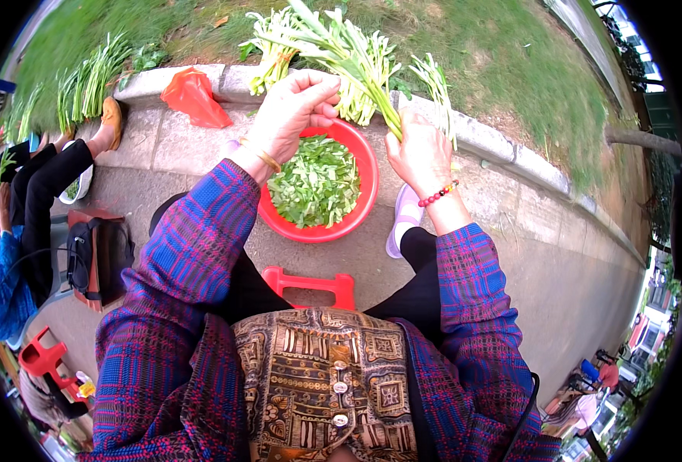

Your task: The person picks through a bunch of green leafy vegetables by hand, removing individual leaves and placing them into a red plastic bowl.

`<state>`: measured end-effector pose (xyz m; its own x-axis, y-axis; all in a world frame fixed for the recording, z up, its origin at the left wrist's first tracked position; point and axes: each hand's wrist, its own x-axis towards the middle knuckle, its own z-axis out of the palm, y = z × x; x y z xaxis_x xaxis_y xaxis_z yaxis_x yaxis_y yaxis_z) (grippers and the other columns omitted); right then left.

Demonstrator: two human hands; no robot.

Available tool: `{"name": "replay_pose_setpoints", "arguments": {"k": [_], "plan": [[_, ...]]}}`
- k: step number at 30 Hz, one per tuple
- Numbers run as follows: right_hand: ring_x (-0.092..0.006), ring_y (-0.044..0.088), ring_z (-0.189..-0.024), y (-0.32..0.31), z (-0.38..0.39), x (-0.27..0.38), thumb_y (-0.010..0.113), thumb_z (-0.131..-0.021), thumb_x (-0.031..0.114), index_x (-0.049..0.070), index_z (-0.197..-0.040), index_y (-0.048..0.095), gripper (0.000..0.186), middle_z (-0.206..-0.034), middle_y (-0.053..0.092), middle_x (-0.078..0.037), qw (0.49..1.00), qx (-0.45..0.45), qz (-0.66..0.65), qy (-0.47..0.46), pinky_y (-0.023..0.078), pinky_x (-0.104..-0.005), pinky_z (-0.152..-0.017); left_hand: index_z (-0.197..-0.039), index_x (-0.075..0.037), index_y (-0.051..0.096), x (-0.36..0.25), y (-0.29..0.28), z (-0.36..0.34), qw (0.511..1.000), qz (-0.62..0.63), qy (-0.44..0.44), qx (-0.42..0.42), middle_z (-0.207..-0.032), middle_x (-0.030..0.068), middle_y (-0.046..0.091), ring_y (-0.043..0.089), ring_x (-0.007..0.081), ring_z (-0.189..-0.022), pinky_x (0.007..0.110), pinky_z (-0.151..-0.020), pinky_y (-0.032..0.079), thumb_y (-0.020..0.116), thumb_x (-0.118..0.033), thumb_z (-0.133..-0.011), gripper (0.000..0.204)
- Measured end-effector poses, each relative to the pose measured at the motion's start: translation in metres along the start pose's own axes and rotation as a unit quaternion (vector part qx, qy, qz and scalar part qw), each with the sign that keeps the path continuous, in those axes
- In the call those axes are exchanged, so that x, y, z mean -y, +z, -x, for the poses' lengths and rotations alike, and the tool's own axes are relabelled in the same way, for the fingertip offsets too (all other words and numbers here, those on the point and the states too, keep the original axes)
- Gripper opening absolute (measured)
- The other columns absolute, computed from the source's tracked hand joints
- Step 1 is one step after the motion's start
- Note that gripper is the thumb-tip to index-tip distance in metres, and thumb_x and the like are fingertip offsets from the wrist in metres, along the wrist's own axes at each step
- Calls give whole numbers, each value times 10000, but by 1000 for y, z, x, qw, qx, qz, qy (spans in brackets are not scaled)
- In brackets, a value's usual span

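My right hand (422, 154) is closed around the lower ends of some long green leafy stalks (364, 73), which slant up and to the left. Its wrist wears a red bead bracelet. To the left, my left hand (299, 115) has its fingers curled into a pinch; anything between them is too small to make out. Beneath and between both hands sits a red plastic basin (370, 189) with cut green leaves (314, 185) in it. Behind the hands, more pale-stemmed bunches of greens (274, 58) lean on the curb, partly hidden by my left hand.
A red plastic bag (196, 98) lies on the stone curb (479, 138), with grass beyond. A red stool (310, 286) is close in front of me. At left, another person sits near a brown bag (98, 262), more greens (95, 81) and a red stool (46, 358).
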<state>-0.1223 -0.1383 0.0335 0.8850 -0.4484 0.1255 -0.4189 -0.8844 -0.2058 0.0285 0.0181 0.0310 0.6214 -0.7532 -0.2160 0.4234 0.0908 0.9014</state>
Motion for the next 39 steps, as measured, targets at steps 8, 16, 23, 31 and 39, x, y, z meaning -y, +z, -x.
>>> {"name": "replay_pose_setpoints", "arguments": {"k": [8,16,23,31,39], "plan": [[-315,656,-776,2,1,6,668,-747,182,18,-877,557,236,-805,636,-157,998,14,40,-35,530,-426,-696,-1093,-39,581,5,3,-9,985,-73,123,-91,-837,-9,591,558,44,-662,180,-560,475,673,-161,-874,266],[-319,660,-776,4,3,4,660,-748,178,14,-853,570,214,-816,644,-168,997,31,49,-50,536,-425,-691,-868,-96,616,6,0,-10,996,-80,-24,-43,-698,-38,574,546,34,-550,174,-480,460,668,-200,-880,117],[-336,666,-750,-3,0,-3,648,-749,189,10,-859,581,221,-796,653,-181,997,50,56,-26,542,-435,-677,-815,-96,620,5,0,-8,995,-47,-72,-45,-714,-16,617,555,35,-540,180,-461,475,652,-184,-889,120],[-346,668,-747,-4,-2,-11,643,-748,178,10,-861,585,211,-767,657,-190,998,39,54,-5,539,-445,-683,-813,-92,635,7,-1,-7,990,-131,-38,-35,-715,-7,631,565,39,-557,181,-472,462,644,-183,-893,121],[-361,664,-768,-3,-3,-17,614,-773,166,11,-882,581,192,-786,661,-199,997,55,47,6,531,-466,-698,-787,-60,611,15,-11,-12,952,-304,32,2,-667,-33,570,507,33,-589,199,-520,427,602,-153,-897,144]]}}
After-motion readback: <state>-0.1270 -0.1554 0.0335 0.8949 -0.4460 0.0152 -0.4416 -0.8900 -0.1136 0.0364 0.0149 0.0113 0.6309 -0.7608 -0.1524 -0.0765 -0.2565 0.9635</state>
